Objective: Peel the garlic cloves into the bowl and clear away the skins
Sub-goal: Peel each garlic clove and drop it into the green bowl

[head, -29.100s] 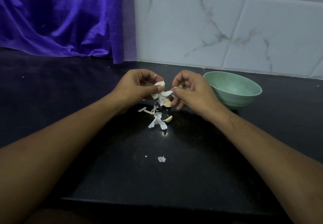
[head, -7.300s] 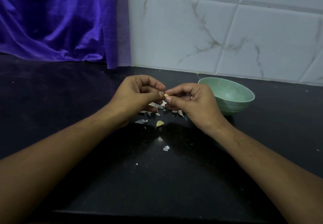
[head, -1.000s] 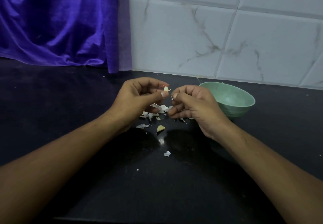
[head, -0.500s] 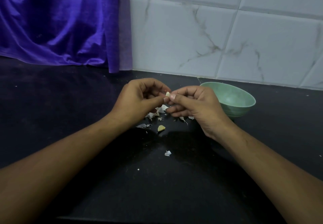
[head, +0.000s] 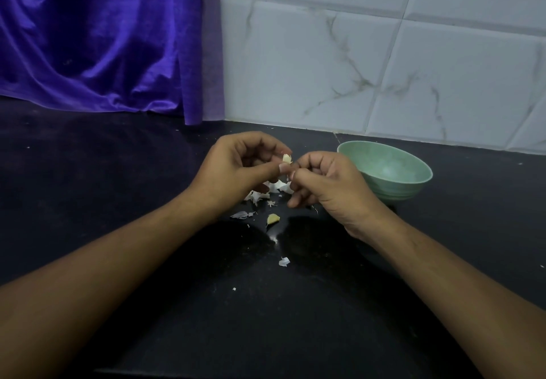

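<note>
In the head view, your left hand (head: 236,171) is curled, and its thumb and forefinger pinch a small pale garlic clove (head: 286,158) at the tips, held up above the black countertop (head: 206,304). Your right hand (head: 331,189) is curled too. Its thumb and forefinger are closed together against the right edge of that same clove, so both hands meet on it. Whether the right fingertips hold skin or the clove's flesh is too small to tell. Directly under your fingertips lies a heap of white garlic skins (head: 266,194), partly hidden behind both hands. Just nearer to you than the heap lies a loose garlic clove (head: 273,218), yellowish, flat on the counter between your wrists. A single skin scrap (head: 284,262) lies nearer still, well apart from the fingers. The green bowl (head: 393,192) stands upright just beyond your right knuckles, on their outer side. No clove shows in the part of its inside that you can see. Far beyond your left fingers hangs a purple curtain (head: 103,38), and beyond your right fingers rises a white marbled tile wall (head: 384,68).
</note>
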